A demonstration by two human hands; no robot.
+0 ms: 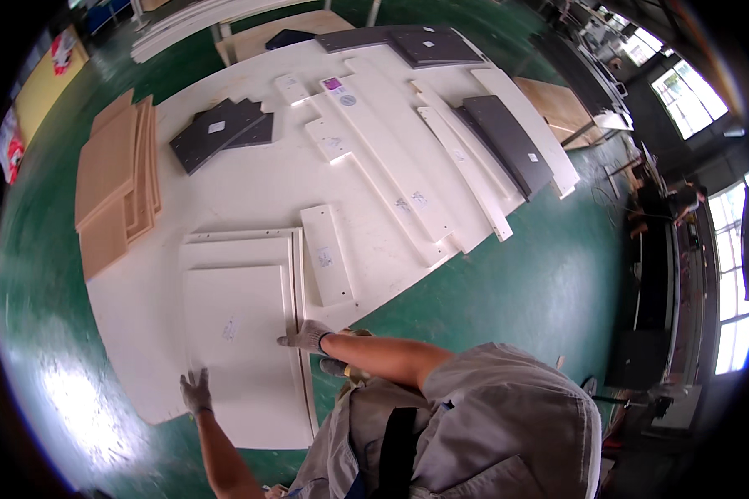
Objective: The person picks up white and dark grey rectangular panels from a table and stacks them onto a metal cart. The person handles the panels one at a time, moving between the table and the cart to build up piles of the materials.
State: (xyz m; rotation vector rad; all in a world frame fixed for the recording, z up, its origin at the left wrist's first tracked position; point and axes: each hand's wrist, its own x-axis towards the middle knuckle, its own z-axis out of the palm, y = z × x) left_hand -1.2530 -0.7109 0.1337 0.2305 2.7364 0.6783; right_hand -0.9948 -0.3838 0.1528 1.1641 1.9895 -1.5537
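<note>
In front of me lies a stack of flat white panels (235, 353), the top one carrying a small printed label. My left hand (196, 392), in a light knit glove, is at the left edge of the top panel with its fingers spread. Across the stack, my gloved right hand (310, 337) grips the right edge, a finger or thumb reaching over onto the top face; its other fingers are partly hidden. Just beyond the right hand, a narrow white board (327, 256) with a label and small holes rests on the table.
The large white table (250, 193) also bears brown panels (108, 179) at left, dark grey panels (216, 137) farther back, and long white boards (383, 158). A dark panel (508, 145) lies at the right. Green floor (524, 287) surrounds it; another person (682, 202) is far right.
</note>
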